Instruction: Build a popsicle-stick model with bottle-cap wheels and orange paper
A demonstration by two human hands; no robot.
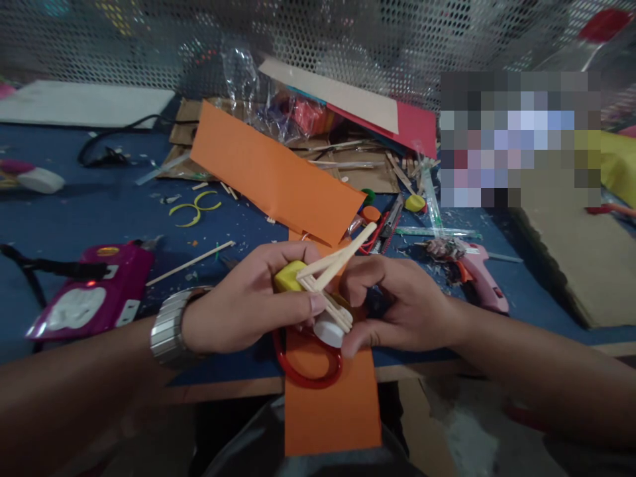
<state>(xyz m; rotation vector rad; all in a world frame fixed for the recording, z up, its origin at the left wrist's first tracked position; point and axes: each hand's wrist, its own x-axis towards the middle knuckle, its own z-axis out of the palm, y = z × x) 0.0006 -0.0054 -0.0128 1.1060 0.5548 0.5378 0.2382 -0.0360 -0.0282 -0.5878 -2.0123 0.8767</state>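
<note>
Over the table's front edge, my left hand, with a metal watch on its wrist, is closed around a small wooden-stick model. Its pale sticks form a V at the top, and a yellow bottle cap and a white bottle cap sit on its sides. My right hand has curled fingers around the model's right side, the thumb by the white cap. Palm and fingers hide part of the model. Below lie an orange card strip and a red loop handle.
A purple glue-gun-like device or power box with a cable stands left. A pink glue gun lies right, near a box cutter. Orange card, loose sticks and caps cover the back. Cardboard leans at right.
</note>
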